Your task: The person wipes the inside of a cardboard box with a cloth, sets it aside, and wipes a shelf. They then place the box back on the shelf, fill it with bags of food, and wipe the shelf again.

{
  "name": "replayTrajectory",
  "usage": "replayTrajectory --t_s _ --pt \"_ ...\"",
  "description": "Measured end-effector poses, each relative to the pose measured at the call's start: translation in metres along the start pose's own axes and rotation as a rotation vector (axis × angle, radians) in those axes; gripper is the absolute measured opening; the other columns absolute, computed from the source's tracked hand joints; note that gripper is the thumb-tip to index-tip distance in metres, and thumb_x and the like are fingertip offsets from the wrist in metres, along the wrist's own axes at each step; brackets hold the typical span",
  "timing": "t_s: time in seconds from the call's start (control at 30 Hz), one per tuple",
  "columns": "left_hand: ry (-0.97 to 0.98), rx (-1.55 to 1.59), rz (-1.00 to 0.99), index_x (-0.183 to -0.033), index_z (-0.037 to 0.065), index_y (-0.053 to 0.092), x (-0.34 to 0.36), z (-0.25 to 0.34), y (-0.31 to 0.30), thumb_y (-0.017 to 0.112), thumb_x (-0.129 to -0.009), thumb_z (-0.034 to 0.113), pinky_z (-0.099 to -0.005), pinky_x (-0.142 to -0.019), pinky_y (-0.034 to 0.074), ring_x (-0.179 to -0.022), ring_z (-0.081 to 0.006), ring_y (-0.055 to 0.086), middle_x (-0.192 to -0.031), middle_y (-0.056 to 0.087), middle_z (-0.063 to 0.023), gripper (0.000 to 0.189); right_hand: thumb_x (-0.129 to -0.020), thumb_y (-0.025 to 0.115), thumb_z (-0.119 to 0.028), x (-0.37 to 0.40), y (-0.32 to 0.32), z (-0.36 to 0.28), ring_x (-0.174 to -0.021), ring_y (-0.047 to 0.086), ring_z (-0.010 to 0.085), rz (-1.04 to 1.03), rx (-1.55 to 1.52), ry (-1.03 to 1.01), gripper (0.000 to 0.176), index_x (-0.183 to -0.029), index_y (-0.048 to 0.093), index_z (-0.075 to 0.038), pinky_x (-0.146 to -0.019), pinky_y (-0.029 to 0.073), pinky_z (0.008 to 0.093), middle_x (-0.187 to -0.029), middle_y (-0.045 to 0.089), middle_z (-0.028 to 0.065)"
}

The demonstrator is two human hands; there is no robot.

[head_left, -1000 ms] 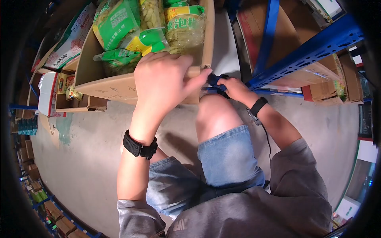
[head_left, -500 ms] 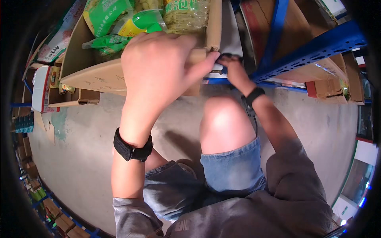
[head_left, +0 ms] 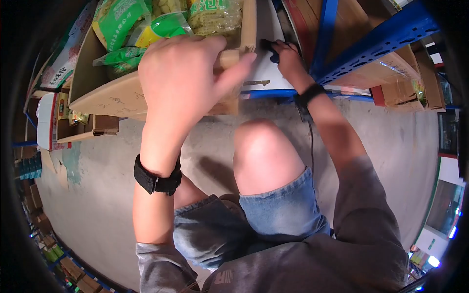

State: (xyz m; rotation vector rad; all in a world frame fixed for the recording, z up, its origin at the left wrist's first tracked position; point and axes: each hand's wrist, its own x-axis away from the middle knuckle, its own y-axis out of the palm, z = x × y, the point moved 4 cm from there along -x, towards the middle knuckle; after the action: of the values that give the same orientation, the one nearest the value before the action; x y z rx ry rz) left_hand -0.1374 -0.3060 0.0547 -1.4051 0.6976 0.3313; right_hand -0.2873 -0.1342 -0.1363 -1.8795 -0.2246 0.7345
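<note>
My left hand (head_left: 181, 73) is closed over the front wall of an open cardboard box (head_left: 117, 100), its fingers hooked inside and its thumb along the rim towards the right corner. In the box lie green-and-clear plastic bags (head_left: 163, 30) of pale, pickle-like food. My right hand (head_left: 292, 61) reaches beside the box over the white shelf surface (head_left: 266, 71). Its fingers are closed on a small black object (head_left: 269, 49), whose kind I cannot make out.
A blue perforated rack beam (head_left: 386, 46) and a blue post (head_left: 325, 36) stand right of my right hand. More cardboard boxes (head_left: 398, 80) sit beyond them. At left is another open box (head_left: 105, 124). My knee (head_left: 266, 151) is below the shelf, over a grey floor (head_left: 97, 195).
My right hand has moved from the box's front corner farther back along its right side, taking the black object with it. My left hand keeps its place on the box wall.
</note>
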Motion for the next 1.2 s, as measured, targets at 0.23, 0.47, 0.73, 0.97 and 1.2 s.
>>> replayTrajectory --t_s 0.23,0.47,0.73,0.97,1.2 --pt "-0.013 0.027 -0.005 -0.047 0.010 0.048 -0.001 0.000 -0.003 0.060 -0.065 0.042 -0.0317 -0.047 0.038 -0.045 -0.0224 0.049 -0.042 0.044 -0.0038 0.038 -0.075 0.044 -0.007 0.048 0.045 0.017 -0.091 0.050 0.0281 -0.224 0.382 0.093 0.025 -0.098 0.051 -0.001 -0.080 0.035 0.0385 -0.096 0.054 0.0149" --pt "-0.011 0.031 -0.027 -0.056 0.008 0.054 0.000 0.000 -0.004 0.060 -0.068 0.043 -0.0331 -0.046 0.038 -0.047 -0.0245 0.050 -0.047 0.049 -0.0054 0.038 -0.069 0.046 0.000 0.101 0.011 -0.035 -0.092 0.049 0.0346 -0.410 0.250 0.102 0.035 -0.104 0.048 0.004 -0.083 0.038 0.0380 -0.104 0.049 0.0214" --pt "-0.022 0.024 -0.050 -0.059 0.008 0.056 0.001 0.001 -0.004 0.061 -0.068 0.043 -0.0328 -0.046 0.038 -0.046 -0.0242 0.050 -0.048 0.050 -0.0056 0.037 -0.065 0.047 0.004 0.129 -0.041 -0.023 -0.093 0.049 0.0355 -0.525 -0.176 0.124 0.037 -0.101 0.052 0.004 -0.085 0.037 0.0386 -0.097 0.054 0.0216" --pt "-0.002 0.029 0.033 -0.048 0.009 0.049 0.000 0.001 -0.004 0.059 -0.066 0.042 -0.0322 -0.049 0.038 -0.045 -0.0229 0.049 -0.043 0.046 -0.0056 0.038 -0.067 0.046 0.003 0.087 -0.043 -0.028 -0.092 0.050 0.0370 -0.195 -0.012 -0.031 0.041 -0.107 0.048 0.005 -0.086 0.038 0.0379 -0.101 0.051 0.0238" --pt "0.002 0.011 0.035 -0.048 0.009 0.049 0.000 0.001 -0.005 0.060 -0.065 0.040 -0.0326 -0.050 0.038 -0.046 -0.0227 0.050 -0.043 0.046 -0.0057 0.037 -0.071 0.046 -0.003 0.082 0.019 -0.016 -0.085 0.053 0.0334 -0.395 0.400 0.090 0.021 -0.090 0.051 0.004 -0.074 0.044 0.0391 -0.090 0.054 0.0211"
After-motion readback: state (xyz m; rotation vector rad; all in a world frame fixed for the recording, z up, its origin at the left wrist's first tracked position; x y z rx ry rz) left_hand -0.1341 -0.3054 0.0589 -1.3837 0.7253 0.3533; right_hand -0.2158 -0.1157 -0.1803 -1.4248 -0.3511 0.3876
